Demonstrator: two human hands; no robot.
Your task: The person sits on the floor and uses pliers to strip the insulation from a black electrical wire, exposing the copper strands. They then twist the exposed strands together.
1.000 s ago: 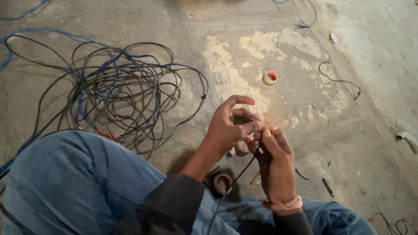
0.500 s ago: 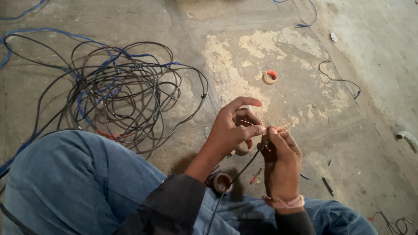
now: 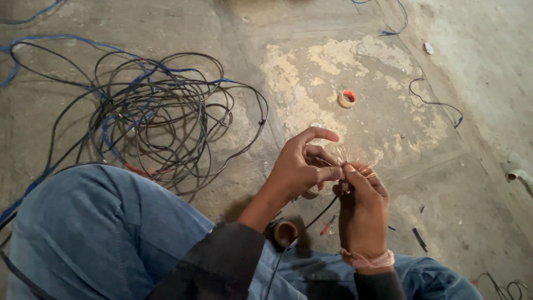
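Pinching the black cable's splayed, apparently copper strands, both hands stay closed on it.

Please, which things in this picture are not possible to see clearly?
- Head view: how the left hand and right hand grip the bare strands; the fingers overlap and the strands are too fine.
- Head view: the tape roll by the knee, partly behind the left sleeve.
- Head view: where the wire tangle ends; it runs off the left edge.
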